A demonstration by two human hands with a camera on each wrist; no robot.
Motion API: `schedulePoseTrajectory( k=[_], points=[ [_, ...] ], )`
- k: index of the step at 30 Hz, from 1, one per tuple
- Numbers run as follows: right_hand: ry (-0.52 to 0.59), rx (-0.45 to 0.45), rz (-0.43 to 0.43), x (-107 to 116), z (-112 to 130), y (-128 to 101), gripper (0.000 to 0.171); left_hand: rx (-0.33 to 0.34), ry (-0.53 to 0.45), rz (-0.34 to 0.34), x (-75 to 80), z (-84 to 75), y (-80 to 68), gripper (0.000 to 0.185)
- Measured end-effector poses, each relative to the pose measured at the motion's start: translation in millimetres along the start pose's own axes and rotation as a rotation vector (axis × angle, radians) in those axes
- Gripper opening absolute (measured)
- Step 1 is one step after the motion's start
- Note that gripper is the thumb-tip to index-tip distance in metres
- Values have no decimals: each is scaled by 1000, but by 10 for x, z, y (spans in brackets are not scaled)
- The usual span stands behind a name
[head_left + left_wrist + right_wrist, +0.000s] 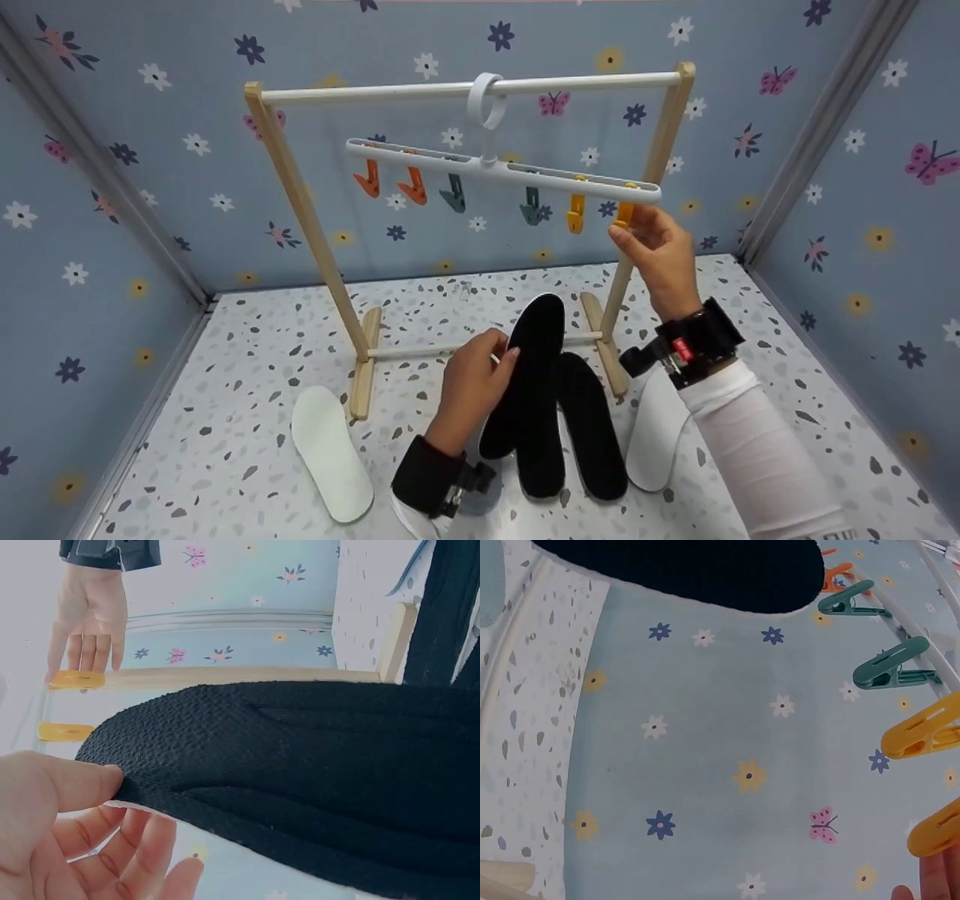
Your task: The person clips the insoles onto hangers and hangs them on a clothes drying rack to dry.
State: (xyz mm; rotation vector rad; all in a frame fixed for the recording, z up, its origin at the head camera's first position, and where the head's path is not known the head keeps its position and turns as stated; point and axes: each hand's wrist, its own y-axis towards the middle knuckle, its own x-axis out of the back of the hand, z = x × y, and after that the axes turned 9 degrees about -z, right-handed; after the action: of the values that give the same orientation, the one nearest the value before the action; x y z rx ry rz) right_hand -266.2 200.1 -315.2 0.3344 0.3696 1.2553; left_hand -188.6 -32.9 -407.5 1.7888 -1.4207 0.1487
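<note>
At the near edge of the speckled floor [787, 360] I see my left hand [472, 382], wrist low, fingers curled round the edge of a black insole [529, 375]; thumb on top, fingers under it in the left wrist view. The insole is tilted up off the floor, toe end pointing to the rack. Just right of it a second black insole [592, 427] lies flat, another black one partly under the held one. A white insole [330, 442] lies flat near the left edge, well apart from the hand. Another white insole [656, 431] lies right of the black ones, partly under my right sleeve.

Mid floor stands the wooden rack [300, 202], feet on the floor, white top rail.

Farther up, my right hand [660, 251] is raised, forearm angled up from the near right, fingers pinching the outermost yellow clip [624, 215] at the right end of the white clip hanger [420, 156]. The hanger hangs tilted from the rail by its ring. Along it: a second yellow clip [575, 214], two teal clips [454, 193], two orange clips [367, 181].
</note>
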Motion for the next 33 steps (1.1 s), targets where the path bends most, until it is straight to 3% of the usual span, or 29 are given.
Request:
schedulePoseTrajectory(
  k=[16, 27, 33],
  points=[
    [70, 6, -62, 3, 20, 52, 40, -33, -156, 13, -276, -123, 124, 9],
    [104, -8, -39, -3, 93, 60, 32, 65, -388, 81, -388, -228, 242, 10],
    [148, -22, -14, 3, 97, 70, 29, 51, -388, 84, -440, -270, 308, 10]
  ],
)
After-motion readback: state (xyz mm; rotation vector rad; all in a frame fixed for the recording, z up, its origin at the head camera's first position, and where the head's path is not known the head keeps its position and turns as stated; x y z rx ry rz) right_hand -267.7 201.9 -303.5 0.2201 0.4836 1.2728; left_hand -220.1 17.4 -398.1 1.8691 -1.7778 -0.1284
